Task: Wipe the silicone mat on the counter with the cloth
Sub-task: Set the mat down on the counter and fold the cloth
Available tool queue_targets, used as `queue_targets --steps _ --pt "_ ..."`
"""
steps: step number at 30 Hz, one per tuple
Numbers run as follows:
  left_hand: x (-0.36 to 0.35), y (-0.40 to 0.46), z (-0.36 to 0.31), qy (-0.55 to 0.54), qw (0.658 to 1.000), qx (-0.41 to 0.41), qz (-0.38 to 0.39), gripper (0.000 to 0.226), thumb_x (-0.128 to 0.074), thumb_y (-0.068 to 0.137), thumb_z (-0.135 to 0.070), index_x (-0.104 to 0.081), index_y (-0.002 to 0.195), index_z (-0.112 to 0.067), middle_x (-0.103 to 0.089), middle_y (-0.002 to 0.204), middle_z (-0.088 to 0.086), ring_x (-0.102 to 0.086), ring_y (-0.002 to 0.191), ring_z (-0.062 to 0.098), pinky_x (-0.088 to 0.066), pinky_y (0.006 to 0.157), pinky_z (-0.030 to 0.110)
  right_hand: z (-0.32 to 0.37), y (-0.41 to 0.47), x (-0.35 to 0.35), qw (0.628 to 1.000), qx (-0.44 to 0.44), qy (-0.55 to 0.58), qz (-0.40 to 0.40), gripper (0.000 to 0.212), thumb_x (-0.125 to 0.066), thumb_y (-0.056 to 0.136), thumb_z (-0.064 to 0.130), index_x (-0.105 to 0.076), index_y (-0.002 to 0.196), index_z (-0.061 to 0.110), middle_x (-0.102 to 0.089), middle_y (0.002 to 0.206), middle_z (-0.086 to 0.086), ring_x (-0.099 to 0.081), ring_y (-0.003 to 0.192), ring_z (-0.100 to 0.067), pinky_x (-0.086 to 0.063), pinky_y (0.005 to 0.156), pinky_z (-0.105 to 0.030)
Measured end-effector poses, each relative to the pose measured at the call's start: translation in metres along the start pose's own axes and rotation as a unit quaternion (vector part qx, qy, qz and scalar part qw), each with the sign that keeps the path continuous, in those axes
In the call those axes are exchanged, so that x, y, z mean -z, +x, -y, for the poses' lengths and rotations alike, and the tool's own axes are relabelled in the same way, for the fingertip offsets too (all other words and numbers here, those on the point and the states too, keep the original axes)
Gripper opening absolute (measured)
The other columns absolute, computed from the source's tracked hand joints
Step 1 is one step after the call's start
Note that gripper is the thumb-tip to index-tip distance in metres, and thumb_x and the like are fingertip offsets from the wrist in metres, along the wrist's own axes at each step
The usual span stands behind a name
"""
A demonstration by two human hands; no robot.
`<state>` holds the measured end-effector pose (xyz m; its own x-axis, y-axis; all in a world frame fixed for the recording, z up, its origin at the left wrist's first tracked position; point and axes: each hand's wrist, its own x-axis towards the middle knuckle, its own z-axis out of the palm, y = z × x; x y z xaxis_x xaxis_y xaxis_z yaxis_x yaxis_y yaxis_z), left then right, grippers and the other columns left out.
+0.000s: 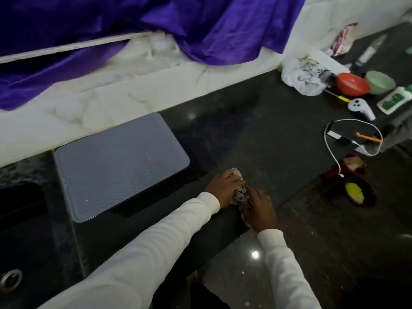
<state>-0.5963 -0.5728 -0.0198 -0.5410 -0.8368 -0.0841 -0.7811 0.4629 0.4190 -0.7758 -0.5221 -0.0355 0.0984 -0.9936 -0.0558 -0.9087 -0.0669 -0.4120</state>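
While both hands work the cloth point(239, 192) at the near edge of the dark surface point(267, 134), the mat point(120, 166) lies untouched, flat on the surface just left of them and a little farther from the person.

Left hand point(225, 188): fingers curled over the top of the bunched cloth, holding it down. Right hand point(259, 210): fingers curled into the cloth's lower end, which hangs partly over the surface edge. Step in hand looks like gathering or folding the cloth (wiping not yet begun, by my reading).

Key relation: mat sits to the left of the cloth, near but not touching it. Its long axis runs from the near-left corner toward the wall at far right. The left hand is the nearer one to the mat's right-hand corner; the right hand would have to cross over.

Well apart at far right: red bowl point(352, 84), green bowl point(380, 82), white cable point(354, 139). Sink drain point(11, 279) at lower left.
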Motion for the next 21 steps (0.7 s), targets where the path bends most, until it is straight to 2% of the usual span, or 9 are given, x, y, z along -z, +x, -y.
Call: queue_targets --steps 4,6,8,11,14,16,19,21 --pt "0.005 0.014 0.008 0.044 0.998 -0.024 0.049 0.061 -0.066 0.088 -0.028 -0.044 0.144 -0.025 -0.036 0.154 -0.002 -0.007 0.150 0.025 -0.005 0.120 0.051 0.006 -0.003 -0.009 0.999 -0.018 0.020 -0.017 0.062 -0.070 0.076 0.015 -0.050 0.134 0.013 -0.048 0.135 -0.011 -0.049 0.113 -0.033 -0.050 0.089 -0.046" --pt "0.015 0.014 0.013 0.029 0.995 -0.023 0.088 0.062 -0.064 0.090 -0.031 -0.040 0.147 -0.025 -0.030 0.157 -0.001 -0.013 0.149 0.025 -0.015 0.120 0.044 0.009 -0.001 -0.012 0.999 -0.019 0.035 -0.034 0.064 -0.069 0.075 0.011 -0.049 0.136 0.016 -0.049 0.134 -0.010 -0.050 0.111 -0.032 -0.050 0.090 -0.045" --pt "0.027 0.010 0.017 0.031 0.995 -0.012 0.092 0.059 -0.062 0.091 -0.028 -0.041 0.146 -0.026 -0.032 0.155 0.001 -0.028 0.141 0.025 -0.035 0.111 0.041 0.011 0.001 -0.013 0.998 -0.022 0.044 -0.037 0.071 -0.067 0.076 0.011 -0.043 0.141 0.027 -0.049 0.133 -0.005 -0.049 0.111 -0.027 -0.048 0.093 -0.039" --pt "0.035 0.004 0.025 0.023 0.998 -0.003 0.063 0.047 -0.060 0.091 -0.028 -0.051 0.137 -0.027 -0.042 0.144 0.000 -0.040 0.127 0.025 -0.047 0.096 0.043 0.012 0.003 -0.012 0.998 0.000 0.048 -0.041 0.068 -0.068 0.079 0.015 -0.044 0.139 0.036 -0.053 0.126 -0.001 -0.051 0.107 -0.022 -0.048 0.089 -0.034" --pt "0.035 -0.003 0.032 0.008 0.998 0.019 0.053 0.046 -0.066 0.086 -0.023 -0.057 0.131 -0.029 -0.051 0.133 0.001 -0.043 0.120 0.025 -0.049 0.092 0.041 0.013 0.009 -0.013 0.995 0.023 0.074 -0.056 0.052 -0.071 0.077 0.011 -0.060 0.125 0.026 -0.061 0.111 -0.003 -0.058 0.097 -0.026 -0.052 0.083 -0.036" --pt "0.036 -0.010 0.035 -0.005 0.999 0.034 0.027 0.045 -0.066 0.083 -0.018 -0.060 0.125 -0.030 -0.060 0.115 0.000 -0.046 0.112 0.024 -0.050 0.086 0.039 0.017 0.015 -0.013 0.992 0.033 0.100 -0.067 0.046 -0.072 0.074 0.007 -0.065 0.117 0.022 -0.065 0.105 -0.003 -0.061 0.093 -0.027 -0.052 0.081 -0.036" --pt "0.041 -0.029 0.045 -0.063 0.993 0.092 -0.032 0.040 -0.067 0.081 -0.018 -0.061 0.118 -0.031 -0.055 0.098 -0.004 -0.053 0.099 0.021 -0.049 0.081 0.033 0.029 0.025 -0.009 0.987 0.066 0.117 -0.085 0.042 -0.074 0.072 0.004 -0.068 0.111 0.020 -0.065 0.101 0.000 -0.061 0.091 -0.023 -0.052 0.080 -0.034" --pt "0.049 -0.048 0.055 -0.097 0.981 0.148 -0.082 0.043 -0.072 0.078 -0.023 -0.059 0.118 -0.032 -0.050 0.100 -0.002 -0.057 0.095 0.024 -0.050 0.083 0.034 0.044 0.036 -0.006 0.985 0.103 0.116 -0.077 0.040 -0.075 0.073 0.005 -0.069 0.110 0.021 -0.064 0.101 0.001 -0.060 0.091 -0.020 -0.050 0.080 -0.029"
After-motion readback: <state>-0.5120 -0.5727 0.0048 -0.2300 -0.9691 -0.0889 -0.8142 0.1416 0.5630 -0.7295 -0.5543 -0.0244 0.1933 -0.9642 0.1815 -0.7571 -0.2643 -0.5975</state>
